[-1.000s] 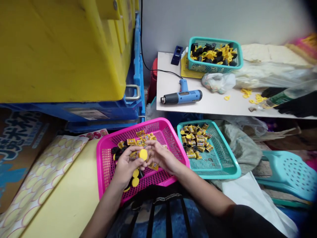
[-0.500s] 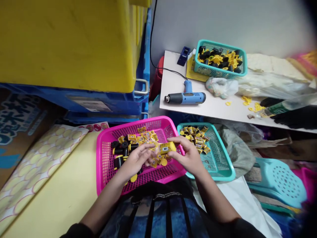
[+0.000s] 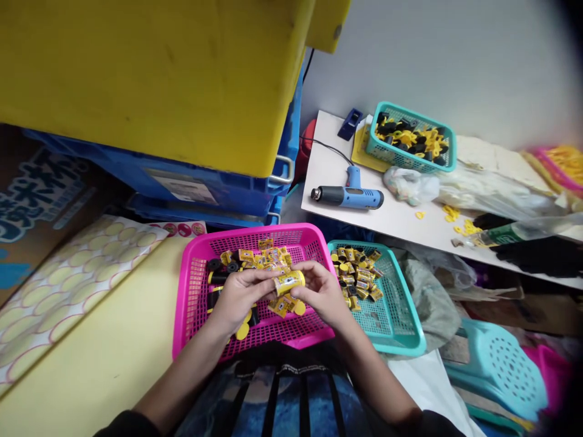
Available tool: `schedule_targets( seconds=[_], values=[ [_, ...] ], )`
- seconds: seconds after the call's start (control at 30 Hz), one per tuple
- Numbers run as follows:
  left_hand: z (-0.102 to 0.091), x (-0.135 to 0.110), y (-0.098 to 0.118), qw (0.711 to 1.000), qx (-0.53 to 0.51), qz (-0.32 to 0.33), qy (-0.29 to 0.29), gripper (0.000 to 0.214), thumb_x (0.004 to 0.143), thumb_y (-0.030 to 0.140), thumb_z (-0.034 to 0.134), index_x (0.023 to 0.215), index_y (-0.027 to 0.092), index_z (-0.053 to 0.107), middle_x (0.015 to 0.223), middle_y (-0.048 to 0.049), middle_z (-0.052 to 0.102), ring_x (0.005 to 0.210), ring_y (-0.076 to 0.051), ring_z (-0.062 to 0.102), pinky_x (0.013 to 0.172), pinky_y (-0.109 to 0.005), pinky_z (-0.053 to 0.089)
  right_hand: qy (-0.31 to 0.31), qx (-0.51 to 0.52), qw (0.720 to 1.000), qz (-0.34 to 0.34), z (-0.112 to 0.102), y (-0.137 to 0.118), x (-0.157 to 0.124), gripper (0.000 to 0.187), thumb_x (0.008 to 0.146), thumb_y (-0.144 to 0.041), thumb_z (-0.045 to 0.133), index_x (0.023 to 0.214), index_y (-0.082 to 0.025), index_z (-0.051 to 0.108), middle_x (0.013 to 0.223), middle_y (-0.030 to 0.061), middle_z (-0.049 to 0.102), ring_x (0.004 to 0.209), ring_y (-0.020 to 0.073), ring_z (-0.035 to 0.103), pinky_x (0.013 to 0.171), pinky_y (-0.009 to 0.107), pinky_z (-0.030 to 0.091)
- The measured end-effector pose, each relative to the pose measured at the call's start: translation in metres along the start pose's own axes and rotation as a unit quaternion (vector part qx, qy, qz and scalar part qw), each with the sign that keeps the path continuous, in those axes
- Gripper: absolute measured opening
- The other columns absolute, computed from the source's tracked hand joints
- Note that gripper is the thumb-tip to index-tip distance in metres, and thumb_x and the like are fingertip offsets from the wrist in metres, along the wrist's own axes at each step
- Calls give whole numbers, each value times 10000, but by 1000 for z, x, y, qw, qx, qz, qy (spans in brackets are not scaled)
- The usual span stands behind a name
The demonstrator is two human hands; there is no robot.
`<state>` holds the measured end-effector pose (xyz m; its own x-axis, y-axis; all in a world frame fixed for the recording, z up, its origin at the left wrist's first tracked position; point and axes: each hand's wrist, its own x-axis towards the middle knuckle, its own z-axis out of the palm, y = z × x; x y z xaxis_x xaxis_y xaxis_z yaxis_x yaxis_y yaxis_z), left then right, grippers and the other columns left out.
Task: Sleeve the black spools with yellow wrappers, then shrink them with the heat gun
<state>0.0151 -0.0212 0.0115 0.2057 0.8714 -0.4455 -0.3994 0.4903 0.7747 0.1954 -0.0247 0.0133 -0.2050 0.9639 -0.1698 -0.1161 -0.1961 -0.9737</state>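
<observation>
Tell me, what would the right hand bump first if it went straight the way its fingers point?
The yellow cylinder comes first, because the fingers of the right hand are touching it now. Behind it looks like the left hand, though depth is hard to judge from here.

A blue heat gun (image 3: 347, 196), white tabletop (image 3: 396, 221), teal plastic stool (image 3: 496, 370)

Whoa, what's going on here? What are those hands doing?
A person is holding a small yellow-labelled cylinder between their left hand and right hand. The hands are above a pink plastic basket with more of these cylinders in it. Beside it, a teal basket holds another pile. A blue heat gun lies on a white table behind them.
</observation>
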Motion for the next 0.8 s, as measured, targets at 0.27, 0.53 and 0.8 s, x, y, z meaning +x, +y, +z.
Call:
schedule_targets(
  seconds=[0.27, 0.53, 0.8],
  values=[
    [2, -4, 6, 995, -2, 52, -82, 338, 709, 366, 768, 985, 210, 653, 1022, -55, 696, 982, -216, 658, 775, -302, 565, 36, -225, 962, -153, 2, -7, 1, 406, 645, -442, 825, 967, -249, 671, 970, 58, 628, 935, 224, 597, 858, 390, 483],
    [12, -5, 1, 994, 63, 43, -78, 330, 706, 309, 768, 1005, 198, 682, 893, -24, 700, 693, -135, 658, 654, -260, 548, -95, 32, 995, 27, 5, 0, 6, 389, 907, -503, 524, 1243, -312, 570, 1310, 54, 533, 1232, 233, 491, 1058, 418, 355],
    [13, -5, -6, 986, 128, 99, -30, 307, 617, 233, 803, 910, 191, 721, 1044, -68, 733, 975, -243, 674, 856, -369, 548, -127, 168, 976, 63, 17, 24, 6, 418, 829, -532, 629, 1156, -272, 615, 1165, 58, 587, 1075, 211, 570, 972, 374, 413]
  ],
)
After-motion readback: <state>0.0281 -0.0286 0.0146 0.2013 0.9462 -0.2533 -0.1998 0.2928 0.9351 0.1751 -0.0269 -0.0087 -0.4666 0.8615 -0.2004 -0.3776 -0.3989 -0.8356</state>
